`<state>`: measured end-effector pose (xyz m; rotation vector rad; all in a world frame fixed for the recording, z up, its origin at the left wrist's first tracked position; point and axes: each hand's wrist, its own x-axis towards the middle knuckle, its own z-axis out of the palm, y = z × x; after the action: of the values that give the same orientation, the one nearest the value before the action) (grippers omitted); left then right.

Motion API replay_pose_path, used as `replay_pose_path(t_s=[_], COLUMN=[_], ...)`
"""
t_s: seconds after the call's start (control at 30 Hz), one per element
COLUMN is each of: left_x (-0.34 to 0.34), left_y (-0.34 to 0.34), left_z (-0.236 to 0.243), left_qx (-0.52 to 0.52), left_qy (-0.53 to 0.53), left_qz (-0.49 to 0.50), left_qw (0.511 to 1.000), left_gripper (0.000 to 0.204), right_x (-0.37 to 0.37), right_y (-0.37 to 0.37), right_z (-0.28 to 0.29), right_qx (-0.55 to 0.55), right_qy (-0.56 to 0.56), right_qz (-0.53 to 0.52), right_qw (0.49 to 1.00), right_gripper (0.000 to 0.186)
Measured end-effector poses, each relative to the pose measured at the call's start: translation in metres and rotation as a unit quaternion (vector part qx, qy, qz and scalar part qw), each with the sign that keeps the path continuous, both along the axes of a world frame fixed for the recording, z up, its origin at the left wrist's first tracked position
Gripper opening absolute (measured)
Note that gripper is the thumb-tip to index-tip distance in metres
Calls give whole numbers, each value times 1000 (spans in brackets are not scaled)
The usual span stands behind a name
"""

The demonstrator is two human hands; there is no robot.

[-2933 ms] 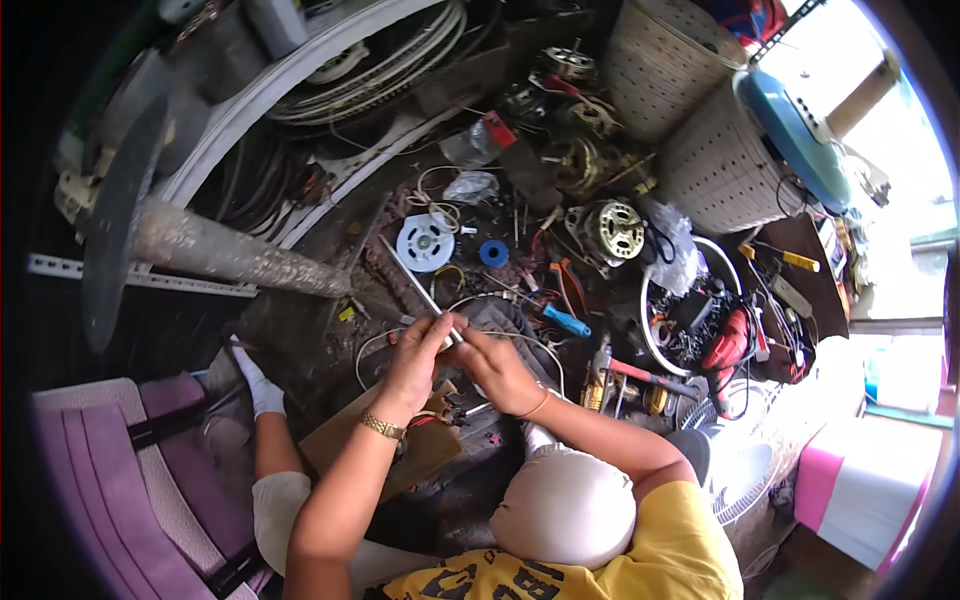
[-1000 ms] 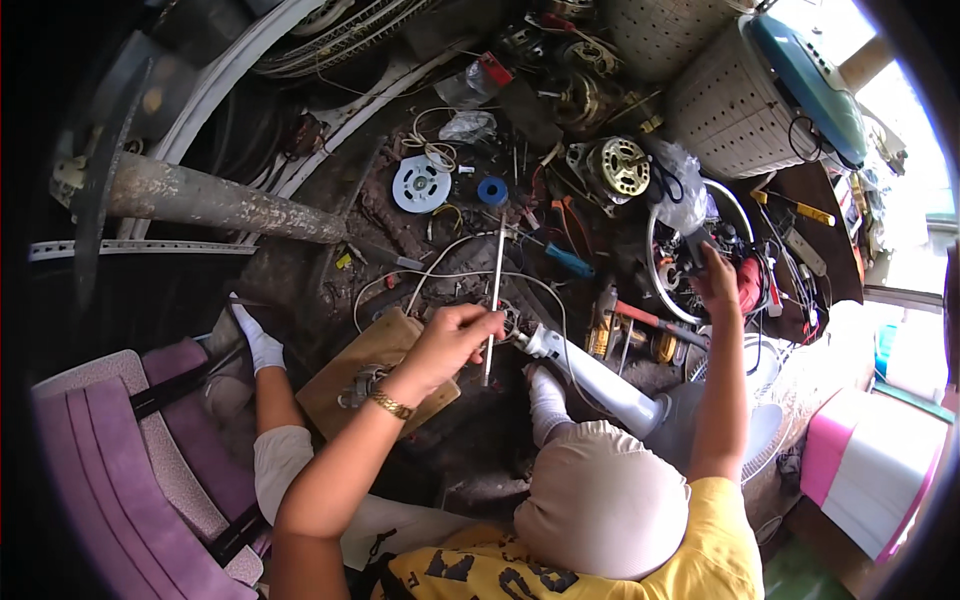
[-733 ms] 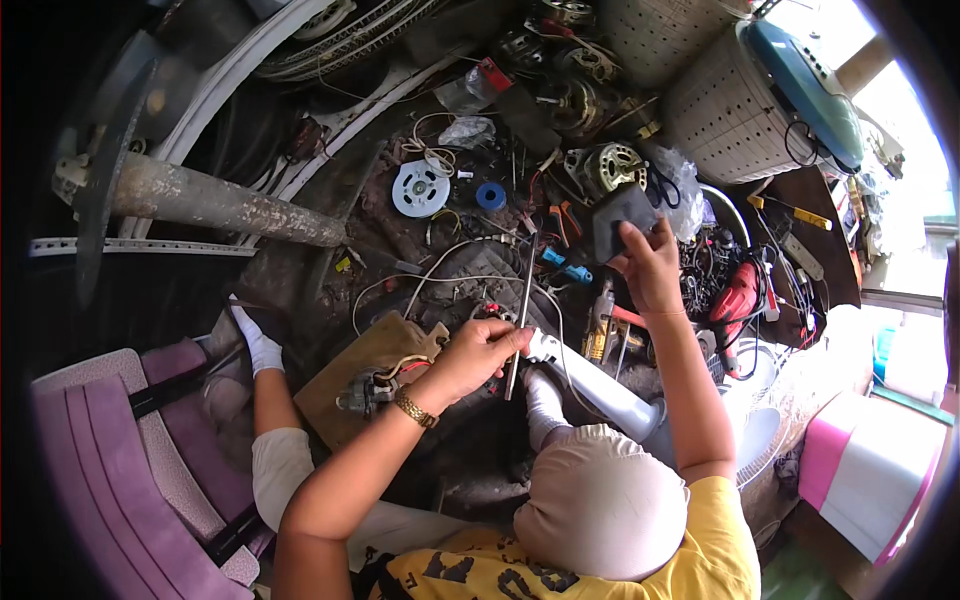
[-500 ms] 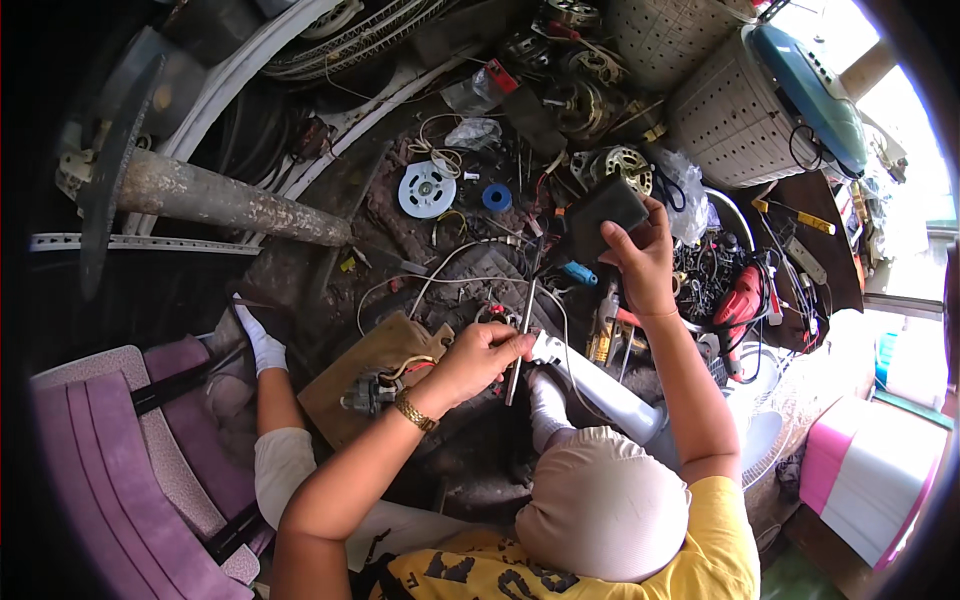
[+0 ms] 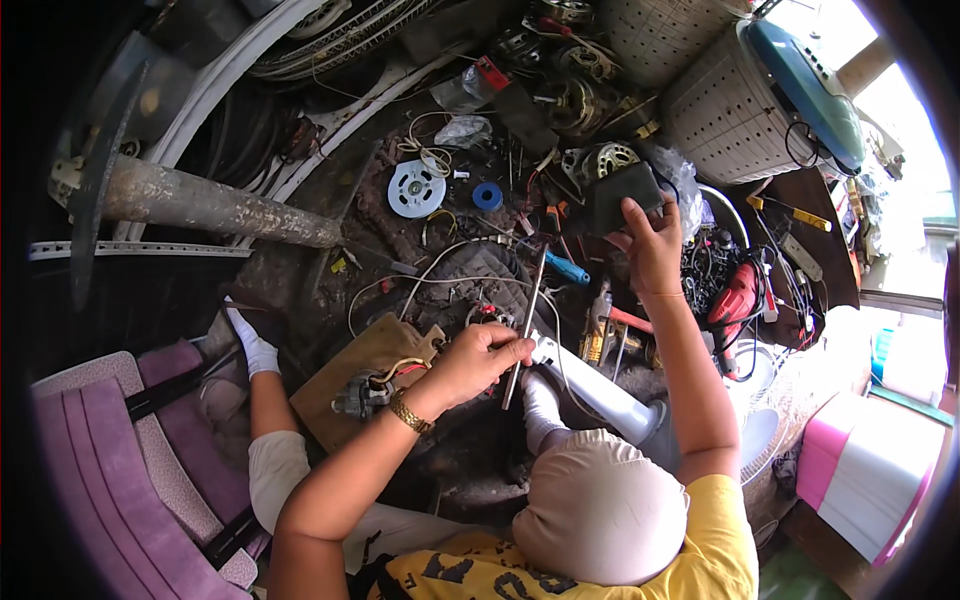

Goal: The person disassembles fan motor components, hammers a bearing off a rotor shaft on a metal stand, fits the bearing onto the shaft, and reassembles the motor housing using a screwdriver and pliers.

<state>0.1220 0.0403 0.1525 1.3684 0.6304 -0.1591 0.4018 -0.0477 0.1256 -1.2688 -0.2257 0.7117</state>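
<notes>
My left hand [image 5: 468,366] pinches a thin metal rod [image 5: 538,285] between thumb and fingers. The rod slants upward and away from me, past the fingertips. A flat, dark, block-like piece [image 5: 622,196] is gripped by its near edge in my right hand [image 5: 655,248], raised beyond the rod's far end; I cannot make out its kind. Close beside my left hand lies a white tube [image 5: 600,393] with a bracket at its upper end. A small motor with wires [image 5: 358,396] rests on a wooden board [image 5: 325,385] to the left.
Beyond my hands lie a white-blue disc [image 5: 416,188], a blue ring [image 5: 487,196] and a blue-handled tool [image 5: 568,268]. A red power drill [image 5: 738,300] sits at right, near a basin of small parts [image 5: 712,262]. Loose cable [image 5: 440,280] crosses the floor.
The dark piece in my right hand has tilted and shifted slightly, and more of the blue-handled tool shows. My left hand keeps its hold on the rod.
</notes>
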Motion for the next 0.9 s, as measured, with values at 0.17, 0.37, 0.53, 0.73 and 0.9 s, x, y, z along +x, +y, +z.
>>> replay_pose_path(t_s=[0.17,0.37,0.53,0.73,0.9], left_x=[-7,15,19,23,25], left_y=[5,-7,-8,1,8], left_z=[0,-7,-22,-43,-34], left_qx=[-45,-99,-40,120,145], left_qy=[1,-42,-23,-109,-104], left_qz=[35,106,203,230,292], left_qw=[998,989,978,960,939], left_gripper=[31,30,30,28,27], right_x=[68,125,-87,-121,-136], right_y=[-49,-132,-21,-8,3], right_z=[-38,-82,-5,12,15], right_qx=[-159,-409,-168,-61,-72], right_qy=[137,-181,-21,-7,41], right_qz=[-17,100,307,373,345], right_qw=[978,889,937,926,935], right_gripper=[30,31,29,47,47])
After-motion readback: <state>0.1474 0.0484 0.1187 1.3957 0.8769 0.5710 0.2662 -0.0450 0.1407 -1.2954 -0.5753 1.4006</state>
